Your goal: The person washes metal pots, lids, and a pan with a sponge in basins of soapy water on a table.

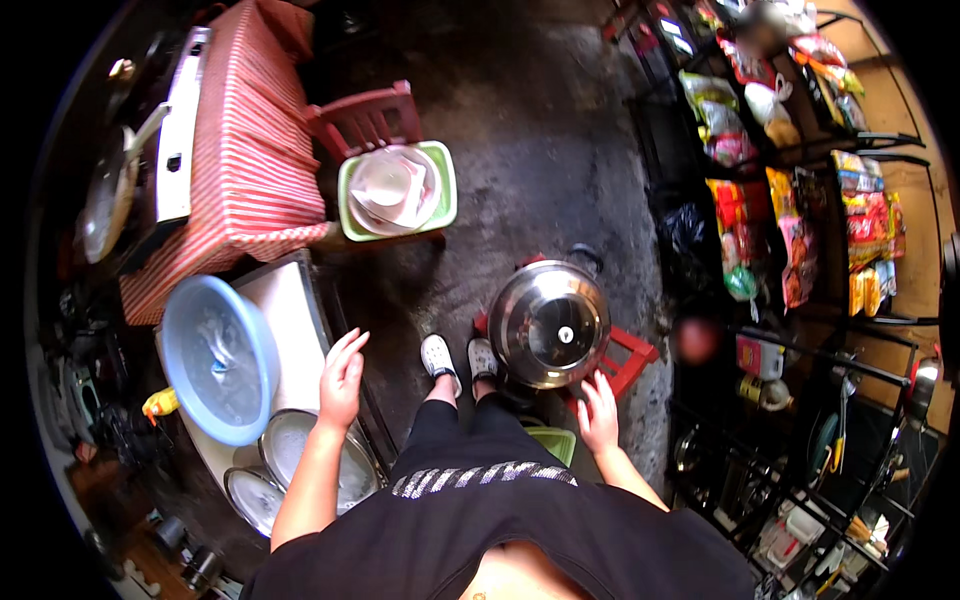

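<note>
My left hand (343,386) is raised with its fingers extended and nothing in it, beside a white-topped low table (289,307). On that table, a large light-blue plastic basin (259,375) holds some whitish, partly see-through items. A round metal tray or basin (352,469) and a smaller round metal one (251,495) lie nearer my body. My right hand (598,412), empty with fingers spread, is close to the near rim of a big pot with a shiny steel lid (525,307). Whether its fingertips touch the rim I cannot tell. The pot rests on a red wooden chair (630,356).
Another red chair (367,120) carries a green plastic basket (450,187) of plates and bowls. A striped cloth (262,180) covers a table with a gas stove (180,135). Shelves of packaged food (735,217) line the right. A green container (555,442) sits near my legs.
</note>
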Tool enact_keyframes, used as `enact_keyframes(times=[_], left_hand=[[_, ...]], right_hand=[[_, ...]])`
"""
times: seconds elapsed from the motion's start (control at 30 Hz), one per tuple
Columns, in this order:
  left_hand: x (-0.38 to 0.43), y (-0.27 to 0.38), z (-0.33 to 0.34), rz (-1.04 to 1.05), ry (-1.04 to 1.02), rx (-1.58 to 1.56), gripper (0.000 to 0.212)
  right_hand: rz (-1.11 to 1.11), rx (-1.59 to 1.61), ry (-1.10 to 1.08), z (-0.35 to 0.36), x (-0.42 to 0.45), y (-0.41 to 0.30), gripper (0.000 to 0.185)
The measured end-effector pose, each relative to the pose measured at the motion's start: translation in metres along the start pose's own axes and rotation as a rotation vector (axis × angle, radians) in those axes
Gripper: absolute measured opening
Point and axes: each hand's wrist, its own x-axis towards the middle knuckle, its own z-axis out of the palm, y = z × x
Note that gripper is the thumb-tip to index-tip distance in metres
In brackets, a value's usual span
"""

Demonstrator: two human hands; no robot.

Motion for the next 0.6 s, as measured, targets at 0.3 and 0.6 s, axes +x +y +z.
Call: enact_keyframes(times=[0.3,0.6], left_hand=[[-0.120,0.008,-0.122,-0.157,0.336,0.056,0.036],[-0.226,0.000,-0.161,-0.335,0.549,-0.212,0.038]], right_hand=[[-0.129,-0.038,-0.010,-0.052,-0.027,0.012,0.034],[-0.028,-0.132,-0.382,-0.077,0.068,0.066,0.026]])
